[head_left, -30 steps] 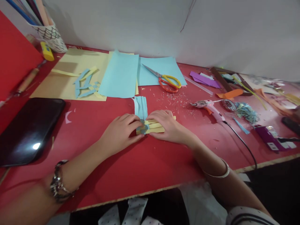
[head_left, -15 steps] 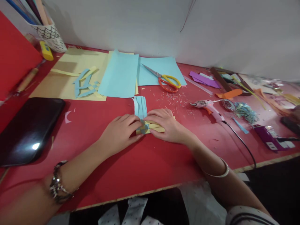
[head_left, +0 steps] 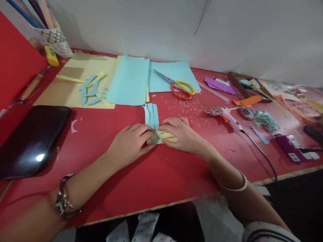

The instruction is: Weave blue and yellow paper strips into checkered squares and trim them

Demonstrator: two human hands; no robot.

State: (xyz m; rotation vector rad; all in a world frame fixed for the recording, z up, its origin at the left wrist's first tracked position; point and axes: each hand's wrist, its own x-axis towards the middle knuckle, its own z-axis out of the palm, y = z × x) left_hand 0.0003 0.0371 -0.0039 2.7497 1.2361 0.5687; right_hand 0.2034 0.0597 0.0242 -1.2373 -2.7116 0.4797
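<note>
Blue and yellow paper strips are interlaced into a small woven piece (head_left: 156,136) flat on the red table. From it, blue strips (head_left: 151,116) run toward the wall and yellow strips (head_left: 168,135) extend right under my right hand. My left hand (head_left: 131,141) pinches the woven piece's left edge, thumb at the near side and fingers on top. My right hand (head_left: 184,134) is curled over the yellow strips, fingertips at the weave's right side and thumb near the front edge. My palms hide parts of the strips.
Scissors (head_left: 174,82) lie on blue sheets (head_left: 130,80) behind my hands. Loose cut strips (head_left: 93,89) rest on a yellow sheet (head_left: 63,94). On the right are a pink glue gun (head_left: 225,117) and a purple socket block (head_left: 290,148). A black phone-like slab (head_left: 35,137) lies left.
The fingers of my right hand have shifted slightly to the right, baring a little more of the weave. My left hand keeps its place on the paper.
</note>
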